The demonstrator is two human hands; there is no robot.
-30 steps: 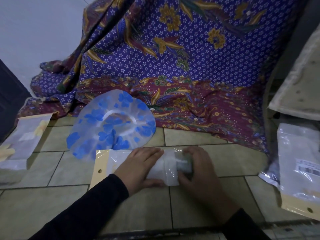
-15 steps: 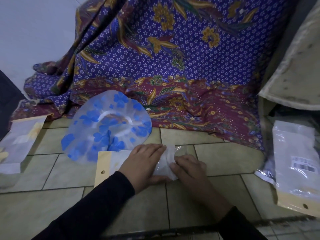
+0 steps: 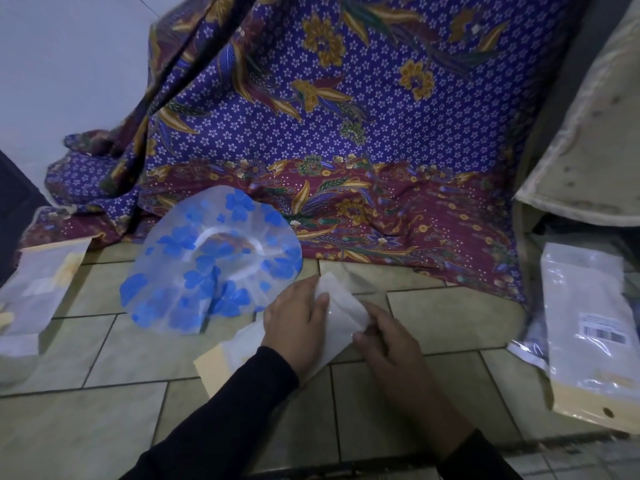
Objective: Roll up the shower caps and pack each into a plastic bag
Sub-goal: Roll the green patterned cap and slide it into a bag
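A clear plastic bag [image 3: 341,301] with a cream header card lies tilted on the tiled floor in front of me, a pale rolled shower cap inside it. My left hand [image 3: 294,318] lies across the bag's middle, fingers pressing it down. My right hand [image 3: 382,336] pinches the bag's right end between thumb and fingers. A clear shower cap [image 3: 211,261] with blue flower prints lies spread open on the floor just to the left, beyond my left hand.
A purple and maroon batik cloth [image 3: 346,133] drapes down at the back onto the floor. Packed bags [image 3: 45,282] lie at the far left. A stack of plastic bags [image 3: 588,327] with header cards lies at the right, below a worn pale board [image 3: 595,133].
The bag has turned from level to tilted, its right end lifted away from me. My right hand has slid along it and now pinches that end. The view has shifted slightly.
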